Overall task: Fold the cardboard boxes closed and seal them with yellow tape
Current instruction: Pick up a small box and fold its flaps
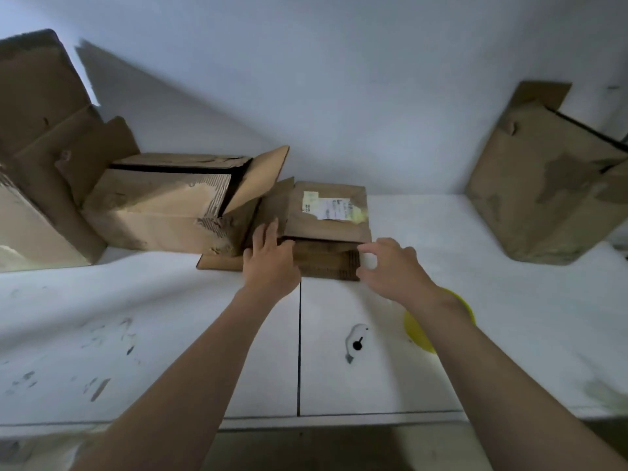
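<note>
A small cardboard box (328, 226) with a torn white label lies at the middle of the white table (509, 300), its flaps partly spread. My left hand (270, 256) rests on the box's left front corner, fingers straight over a flap. My right hand (390, 263) hovers at the box's right front corner, fingers loosely curved and holding nothing. A roll of yellow tape (421, 331) lies on the table, partly hidden under my right forearm.
A larger open box (163, 205) lies on its side to the left, with more cardboard (44, 130) stacked behind it. Another box (550, 185) leans at the far right. A white cutter (356, 341) lies near the table's seam. The wall stands close behind.
</note>
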A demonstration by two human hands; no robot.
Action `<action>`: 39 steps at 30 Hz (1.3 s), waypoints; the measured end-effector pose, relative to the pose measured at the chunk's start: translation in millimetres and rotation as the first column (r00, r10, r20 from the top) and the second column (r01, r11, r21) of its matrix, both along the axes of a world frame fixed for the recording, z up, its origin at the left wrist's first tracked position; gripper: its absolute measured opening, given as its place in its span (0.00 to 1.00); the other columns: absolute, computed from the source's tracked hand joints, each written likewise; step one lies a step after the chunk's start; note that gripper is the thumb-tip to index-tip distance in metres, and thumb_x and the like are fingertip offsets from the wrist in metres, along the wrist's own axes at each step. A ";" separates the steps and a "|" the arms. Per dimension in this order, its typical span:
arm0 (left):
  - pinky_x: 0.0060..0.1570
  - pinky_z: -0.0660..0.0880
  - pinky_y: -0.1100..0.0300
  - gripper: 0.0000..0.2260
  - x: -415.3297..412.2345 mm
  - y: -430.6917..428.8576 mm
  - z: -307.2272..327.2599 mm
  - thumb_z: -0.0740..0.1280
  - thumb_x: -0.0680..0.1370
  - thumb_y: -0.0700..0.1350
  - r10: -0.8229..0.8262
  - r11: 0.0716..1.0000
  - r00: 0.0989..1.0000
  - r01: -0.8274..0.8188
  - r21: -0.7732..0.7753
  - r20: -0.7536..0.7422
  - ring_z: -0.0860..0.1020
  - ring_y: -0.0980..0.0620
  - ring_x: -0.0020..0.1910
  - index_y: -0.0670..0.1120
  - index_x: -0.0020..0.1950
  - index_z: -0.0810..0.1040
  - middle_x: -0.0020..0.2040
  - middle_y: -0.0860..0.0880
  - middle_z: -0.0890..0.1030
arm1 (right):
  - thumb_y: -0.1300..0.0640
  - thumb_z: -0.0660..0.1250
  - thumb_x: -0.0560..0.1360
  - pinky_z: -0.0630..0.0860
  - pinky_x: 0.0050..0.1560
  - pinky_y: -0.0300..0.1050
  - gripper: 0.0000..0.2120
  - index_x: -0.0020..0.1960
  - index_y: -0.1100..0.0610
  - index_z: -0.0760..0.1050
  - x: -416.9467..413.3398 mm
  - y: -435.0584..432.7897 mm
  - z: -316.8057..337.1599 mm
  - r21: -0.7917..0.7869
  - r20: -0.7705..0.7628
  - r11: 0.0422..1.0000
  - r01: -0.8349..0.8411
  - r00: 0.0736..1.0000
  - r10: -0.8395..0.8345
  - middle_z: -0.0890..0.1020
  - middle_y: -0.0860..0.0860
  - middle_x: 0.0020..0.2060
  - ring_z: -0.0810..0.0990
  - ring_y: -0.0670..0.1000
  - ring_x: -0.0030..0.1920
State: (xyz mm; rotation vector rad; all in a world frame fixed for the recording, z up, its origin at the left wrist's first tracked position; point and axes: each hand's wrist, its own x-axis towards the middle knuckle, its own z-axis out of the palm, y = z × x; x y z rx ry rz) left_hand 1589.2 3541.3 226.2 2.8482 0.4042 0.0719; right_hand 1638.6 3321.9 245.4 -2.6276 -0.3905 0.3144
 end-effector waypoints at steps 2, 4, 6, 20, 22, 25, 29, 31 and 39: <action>0.74 0.55 0.38 0.19 4.3 -1.5 -4.9 0.62 0.76 0.42 0.058 0.998 0.997 -0.059 -0.024 -0.042 0.43 0.44 0.80 0.49 0.68 0.72 0.82 0.49 0.49 | 0.51 0.63 0.79 0.65 0.68 0.54 0.26 0.77 0.43 0.66 2.2 1.5 0.3 0.011 -0.033 1.000 0.002 0.999 -0.002 0.62 0.51 0.77 0.55 0.61 0.75; 0.75 0.55 0.38 0.23 6.0 0.0 -7.4 0.62 0.77 0.41 0.090 0.995 0.995 -0.091 -0.031 -0.039 0.44 0.45 0.80 0.48 0.72 0.68 0.82 0.50 0.50 | 0.51 0.63 0.79 0.66 0.66 0.54 0.26 0.77 0.43 0.66 3.6 3.2 2.2 0.033 -0.049 0.999 0.008 0.999 -0.006 0.64 0.51 0.76 0.56 0.61 0.75; 0.76 0.53 0.39 0.25 8.0 2.6 -5.3 0.61 0.77 0.40 0.102 0.995 0.993 -0.101 -0.016 0.059 0.47 0.46 0.81 0.46 0.75 0.66 0.82 0.50 0.54 | 0.50 0.65 0.78 0.68 0.64 0.55 0.25 0.75 0.42 0.69 4.4 4.3 5.4 0.112 -0.020 0.993 0.034 0.999 -0.032 0.70 0.49 0.73 0.60 0.61 0.73; 0.46 0.72 0.63 0.15 -31.6 -21.5 94.7 0.62 0.82 0.37 0.063 0.988 0.714 0.054 -0.145 0.697 0.78 0.51 0.47 0.45 0.66 0.82 0.55 0.49 0.82 | 0.43 0.66 0.78 0.75 0.64 0.51 0.20 0.69 0.42 0.72 -16.3 -3.7 56.2 0.607 0.223 0.786 0.120 0.923 -0.314 0.77 0.40 0.62 0.76 0.45 0.62; 0.42 0.68 0.70 0.15 -48.1 -18.9 107.3 0.61 0.82 0.37 0.073 0.986 0.735 0.048 -0.160 0.674 0.74 0.55 0.45 0.46 0.64 0.83 0.53 0.49 0.81 | 0.48 0.66 0.79 0.78 0.59 0.55 0.16 0.66 0.41 0.74 -27.6 -5.2 69.2 0.620 0.267 0.779 0.096 0.907 -0.325 0.78 0.40 0.59 0.80 0.48 0.55; 0.39 0.65 0.71 0.16 -77.3 -6.4 124.7 0.60 0.82 0.37 0.094 0.981 0.777 0.035 -0.192 0.622 0.71 0.57 0.41 0.50 0.58 0.84 0.50 0.51 0.76 | 0.59 0.62 0.78 0.82 0.50 0.57 0.20 0.65 0.41 0.75 -48.5 -6.2 83.8 0.633 0.273 0.773 0.051 0.919 -0.284 0.77 0.38 0.57 0.83 0.52 0.43; 0.40 0.66 0.65 0.20 -116.4 19.1 144.7 0.58 0.81 0.37 0.118 0.975 0.857 -0.005 -0.221 0.502 0.72 0.54 0.43 0.55 0.61 0.83 0.54 0.47 0.76 | 0.62 0.61 0.77 0.83 0.46 0.58 0.23 0.65 0.39 0.74 -80.8 2.9 97.7 0.598 0.272 0.800 -0.043 0.950 -0.152 0.79 0.41 0.60 0.83 0.55 0.35; 0.36 0.65 0.69 0.20 -135.3 35.4 152.4 0.59 0.81 0.37 0.138 0.967 0.863 -0.012 -0.253 0.486 0.74 0.57 0.38 0.55 0.64 0.83 0.51 0.49 0.80 | 0.62 0.61 0.77 0.83 0.43 0.56 0.24 0.64 0.38 0.74 -92.9 10.8 105.9 0.581 0.270 0.809 -0.086 0.959 -0.091 0.79 0.42 0.60 0.84 0.56 0.36; 0.22 0.65 0.69 0.22 -193.2 77.7 136.4 0.56 0.81 0.34 0.202 0.828 0.947 -0.029 -0.559 0.249 0.69 0.59 0.22 0.51 0.66 0.81 0.24 0.56 0.74 | 0.66 0.65 0.77 0.83 0.30 0.47 0.25 0.67 0.43 0.76 -114.7 38.3 105.5 0.540 0.048 0.816 -0.204 0.976 0.212 0.77 0.43 0.57 0.85 0.52 0.33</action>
